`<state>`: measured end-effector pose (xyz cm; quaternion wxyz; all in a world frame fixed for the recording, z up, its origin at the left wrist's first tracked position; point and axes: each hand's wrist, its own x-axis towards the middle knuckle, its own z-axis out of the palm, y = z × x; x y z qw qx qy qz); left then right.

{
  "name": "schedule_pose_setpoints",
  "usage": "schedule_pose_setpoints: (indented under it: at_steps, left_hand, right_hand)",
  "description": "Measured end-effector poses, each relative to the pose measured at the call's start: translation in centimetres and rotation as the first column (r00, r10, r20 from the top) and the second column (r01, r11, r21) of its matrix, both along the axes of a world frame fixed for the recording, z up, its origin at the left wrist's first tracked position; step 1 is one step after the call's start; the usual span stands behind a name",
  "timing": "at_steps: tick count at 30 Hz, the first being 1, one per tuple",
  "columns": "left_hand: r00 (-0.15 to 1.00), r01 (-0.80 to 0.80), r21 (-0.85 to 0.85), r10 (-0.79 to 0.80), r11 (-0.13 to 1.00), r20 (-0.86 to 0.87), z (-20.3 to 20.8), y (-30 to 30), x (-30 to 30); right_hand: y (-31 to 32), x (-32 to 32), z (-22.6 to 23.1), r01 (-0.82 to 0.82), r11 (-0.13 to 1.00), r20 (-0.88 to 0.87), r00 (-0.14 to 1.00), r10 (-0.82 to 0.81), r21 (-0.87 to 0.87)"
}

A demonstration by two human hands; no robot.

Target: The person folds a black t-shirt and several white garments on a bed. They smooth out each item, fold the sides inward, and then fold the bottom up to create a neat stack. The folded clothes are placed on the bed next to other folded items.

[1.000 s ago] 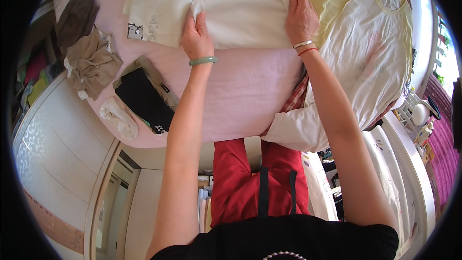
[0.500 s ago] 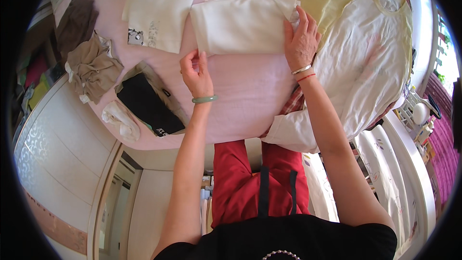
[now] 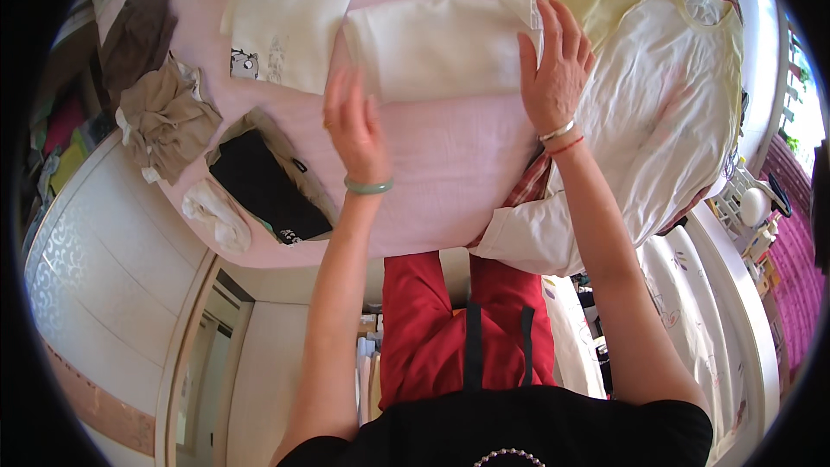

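Around the pink bed (image 3: 450, 173) I see a cream shirt (image 3: 294, 9) lying flat at its far left, a brown cloth (image 3: 138, 30) and a crumpled tan garment (image 3: 169, 117) near its left edge, and a black garment (image 3: 264, 186) beside a white sock (image 3: 216, 214) at its near corner.

A pink bed (image 3: 450, 182) carries a folded white cloth (image 3: 441, 47), shirts, and crumpled brown and black clothes
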<state>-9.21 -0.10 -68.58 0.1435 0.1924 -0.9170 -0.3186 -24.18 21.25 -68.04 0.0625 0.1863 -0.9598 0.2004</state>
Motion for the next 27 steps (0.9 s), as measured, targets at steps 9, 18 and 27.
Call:
schedule_pose_setpoints:
  at_steps: [9, 18, 27]
  left_hand:
    - [0.93, 0.353, -0.292, -0.299, 0.889, 0.214, -3.5, -1.3, -7.1]
    - [0.926, 0.344, -0.248, -0.282, 0.906, 0.252, -6.5, -1.7, -6.3]
    - [0.972, 0.231, -0.081, -0.227, 0.969, 0.057, -4.4, -1.8, -5.5]
  right_hand:
    - [-3.6, -0.2, -3.2, -0.299, 0.941, 0.15, 0.949, 0.277, 0.156]
    - [-2.5, -0.7, -6.3, -0.336, 0.921, 0.148, 0.939, 0.311, 0.198]
    - [-2.3, -0.7, -2.2, -0.275, 0.951, 0.163, 0.941, 0.296, -0.142]
